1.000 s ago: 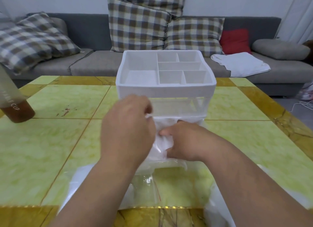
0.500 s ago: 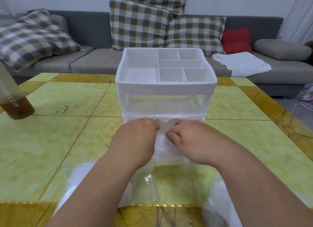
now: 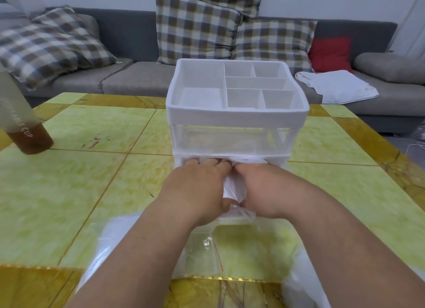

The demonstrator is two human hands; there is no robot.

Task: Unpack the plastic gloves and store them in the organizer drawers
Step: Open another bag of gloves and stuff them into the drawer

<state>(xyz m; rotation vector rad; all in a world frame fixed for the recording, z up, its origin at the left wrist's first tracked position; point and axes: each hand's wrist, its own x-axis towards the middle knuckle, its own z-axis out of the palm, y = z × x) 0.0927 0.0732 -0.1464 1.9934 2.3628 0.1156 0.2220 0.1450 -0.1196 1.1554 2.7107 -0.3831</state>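
Observation:
A white organizer [image 3: 236, 116] stands mid-table, with a divided tray on top and clear drawers below. Its lowest drawer [image 3: 282, 162] is pulled out toward me. A crumpled wad of clear plastic gloves [image 3: 234, 188] lies in that drawer. My left hand [image 3: 195, 188] and my right hand [image 3: 269, 188] grip the wad from either side. Their fingers reach into the drawer under the organizer's front, and the right hand's fingertips are hidden there.
An emptied clear packaging bag [image 3: 202, 254] lies on the yellow-green table [image 3: 69, 181] under my forearms, and white plastic [image 3: 305, 284] lies at the near right. A bottle of brown liquid [image 3: 25, 128] stands far left. A grey sofa [image 3: 138, 77] with cushions runs behind.
Both hands moved forward and down with the gloves, from just in front of the organizer into its pulled-out bottom drawer.

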